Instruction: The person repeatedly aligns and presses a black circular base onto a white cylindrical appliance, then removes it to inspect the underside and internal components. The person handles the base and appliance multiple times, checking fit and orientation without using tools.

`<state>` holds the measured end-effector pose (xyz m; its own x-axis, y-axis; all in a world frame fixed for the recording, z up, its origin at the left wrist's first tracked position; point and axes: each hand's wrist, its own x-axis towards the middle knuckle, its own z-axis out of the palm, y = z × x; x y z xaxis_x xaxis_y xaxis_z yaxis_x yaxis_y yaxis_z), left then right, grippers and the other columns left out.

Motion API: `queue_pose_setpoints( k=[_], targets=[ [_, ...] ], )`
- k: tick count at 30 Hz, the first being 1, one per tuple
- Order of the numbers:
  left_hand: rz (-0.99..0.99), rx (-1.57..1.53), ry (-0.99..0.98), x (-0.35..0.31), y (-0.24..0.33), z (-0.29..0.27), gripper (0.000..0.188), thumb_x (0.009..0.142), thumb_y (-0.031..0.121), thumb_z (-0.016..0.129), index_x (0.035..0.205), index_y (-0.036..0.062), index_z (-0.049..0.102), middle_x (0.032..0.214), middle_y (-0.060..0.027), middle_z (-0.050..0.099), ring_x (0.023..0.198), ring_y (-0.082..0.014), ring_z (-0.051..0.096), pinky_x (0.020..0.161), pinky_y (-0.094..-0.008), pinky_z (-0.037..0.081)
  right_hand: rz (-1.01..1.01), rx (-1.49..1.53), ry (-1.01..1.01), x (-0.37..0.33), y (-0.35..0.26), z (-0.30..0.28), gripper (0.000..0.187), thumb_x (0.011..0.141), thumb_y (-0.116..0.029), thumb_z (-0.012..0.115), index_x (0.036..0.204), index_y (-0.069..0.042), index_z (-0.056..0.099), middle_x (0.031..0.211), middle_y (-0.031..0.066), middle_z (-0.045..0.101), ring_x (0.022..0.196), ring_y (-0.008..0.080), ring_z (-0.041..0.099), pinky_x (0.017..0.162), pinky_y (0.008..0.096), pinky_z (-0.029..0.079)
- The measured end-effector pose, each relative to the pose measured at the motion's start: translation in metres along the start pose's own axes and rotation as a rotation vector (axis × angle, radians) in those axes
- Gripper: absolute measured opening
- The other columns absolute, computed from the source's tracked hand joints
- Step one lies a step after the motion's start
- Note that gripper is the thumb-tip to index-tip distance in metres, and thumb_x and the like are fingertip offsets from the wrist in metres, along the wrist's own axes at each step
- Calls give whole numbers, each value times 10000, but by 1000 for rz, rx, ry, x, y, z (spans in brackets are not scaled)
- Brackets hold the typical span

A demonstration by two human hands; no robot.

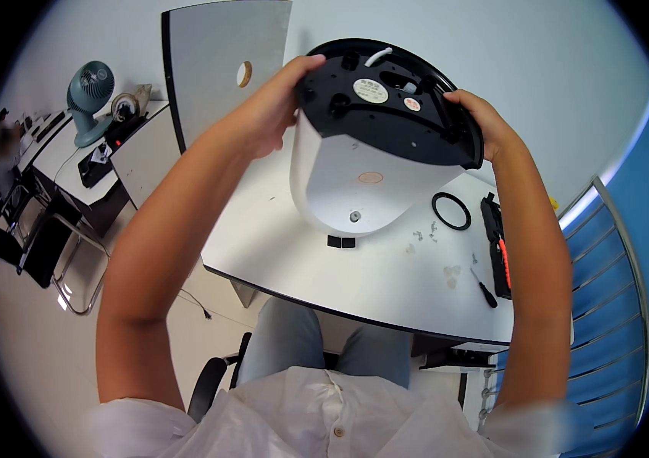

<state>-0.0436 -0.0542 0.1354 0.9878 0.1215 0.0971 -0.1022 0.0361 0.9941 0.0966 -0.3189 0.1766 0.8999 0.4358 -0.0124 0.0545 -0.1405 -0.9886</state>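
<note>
Both hands hold up a white appliance above the table, tilted so that its black base faces me. Its exact kind I cannot make out. The base carries round feet, oval labels and a short white tube. My left hand grips the base's left edge, thumb on top. At the right edge my right hand is closed round the rim. Most fingers of both hands are hidden behind the appliance. Its lower white end, with a small round fitting, hangs over two small black squares.
On the white table lie a black ring, several small screws, a black-handled screwdriver and a black tool case with red parts. A grey partition stands behind; a metal railing runs along the right.
</note>
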Motion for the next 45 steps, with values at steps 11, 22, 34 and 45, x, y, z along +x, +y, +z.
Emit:
queue_pose_setpoints(
  k=[11,22,34,45],
  targets=[
    [158,-587,149,-5,-18,-7,410,793,376,619,1036,47,615,1025,-95,645,953,-212,605,894,-359,470,-101,0,30,-3,-6,34,246,838,-244,586,949,-27,617,855,88,655,728,153,639,695,303,550],
    [274,-677,-136,110,-98,-13,556,791,206,527,1308,23,437,1160,-144,566,1040,-224,584,927,-335,477,-297,3,178,60,47,8,193,832,-206,588,862,-19,628,768,35,600,690,120,547,629,271,447],
    [379,-431,-230,213,-132,34,631,751,80,520,1363,-10,399,1228,-143,549,1089,-198,558,943,-292,458,-379,-6,356,105,118,-53,342,862,-158,506,1136,1,632,876,41,643,765,105,559,716,242,444],
    [656,503,519,186,-126,68,595,829,-19,539,1387,166,444,1359,-186,473,1193,-305,521,944,-359,456,-364,-41,381,102,118,-46,377,870,-157,487,1192,-8,613,922,54,649,808,113,573,739,240,451]
  ],
)
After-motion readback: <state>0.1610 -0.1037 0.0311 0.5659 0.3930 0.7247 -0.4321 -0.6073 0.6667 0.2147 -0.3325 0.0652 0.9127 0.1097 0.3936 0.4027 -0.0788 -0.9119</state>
